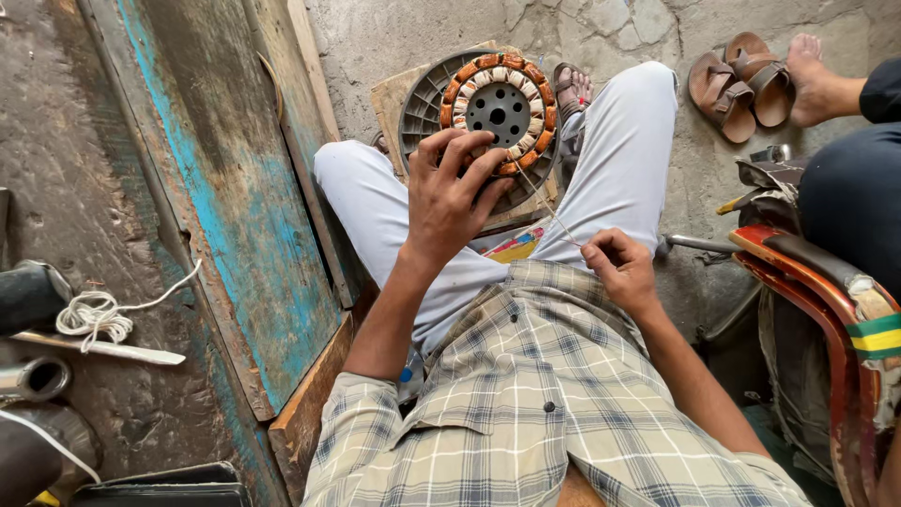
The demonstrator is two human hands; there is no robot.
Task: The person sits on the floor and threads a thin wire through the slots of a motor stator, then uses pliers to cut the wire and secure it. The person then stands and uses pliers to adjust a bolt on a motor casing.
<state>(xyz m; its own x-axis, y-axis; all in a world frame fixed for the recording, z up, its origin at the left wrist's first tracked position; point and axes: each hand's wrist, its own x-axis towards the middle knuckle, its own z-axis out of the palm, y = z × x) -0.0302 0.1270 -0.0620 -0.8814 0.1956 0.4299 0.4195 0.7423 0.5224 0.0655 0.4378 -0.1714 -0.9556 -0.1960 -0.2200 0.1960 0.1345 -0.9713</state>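
Seated person, head view looking down over a plaid shirt (554, 422) and white trousers (619, 169). A fan motor stator (498, 113) rests between the knees at 12 o'clock, propped on a wooden board (389, 99) on the concrete floor (450, 28). The stator is a round grey ribbed disc with a ring of copper-coloured windings around a perforated grey hub.

Left hand (449, 202) lies on the lower edge of the stator, at its 6 o'clock; fingers spread and curled, tips pressing on the winding ring, gripping nothing that I can make out.

Right hand (619, 268) sits at 4 o'clock from the stator, well apart from it, over the right thigh. Its fingers are pinched closed on a thin pale thread (549, 208), which runs taut up to the windings at the stator's lower right.

Surroundings: a worn blue-painted wooden plank (235, 197) at 9 o'clock; further left, a coil of white cord (92, 314) beside a flat stick. At 2 o'clock, a pair of brown sandals (737, 83) and another person's bare foot (812, 80). At 3 o'clock, a red chair frame (817, 291). A striped wrapper (516, 246) lies on the lap just below the stator.
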